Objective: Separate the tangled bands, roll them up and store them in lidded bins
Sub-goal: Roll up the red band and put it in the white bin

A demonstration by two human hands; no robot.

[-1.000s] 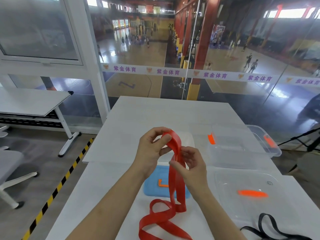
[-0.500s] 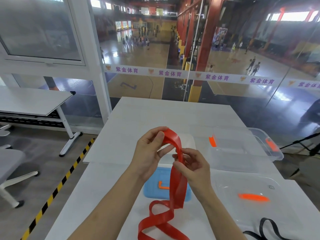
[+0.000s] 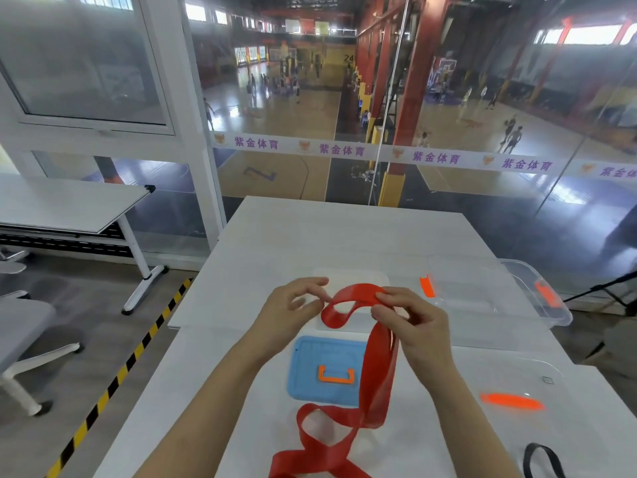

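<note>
The left grip (image 3: 289,308) pinches the left end of the red band (image 3: 379,367) between thumb and fingertips, the forefinger curled loosely above. Half a second ago this grip held the band's fold up as a narrow peak with the other grip close under it. The two have since drawn apart, and the band now spans them as a low, wide arch above the bench (image 3: 344,229).

Below the arch lies a blue lid (image 3: 310,360) with an orange handle, more of it uncovered than before.

The right grip (image 3: 417,326) has risen and moved right. Its thumb and fingers pinch the arch's right end. From there the band hangs down doubled, and its tail coils on the bench near the front edge, much as it lay earlier.

Further right stand a clear bin (image 3: 482,298) with orange clasps and, nearer, a clear lid (image 3: 517,370), both unmoved. A black band (image 3: 532,460) lies at the lower right corner.
</note>
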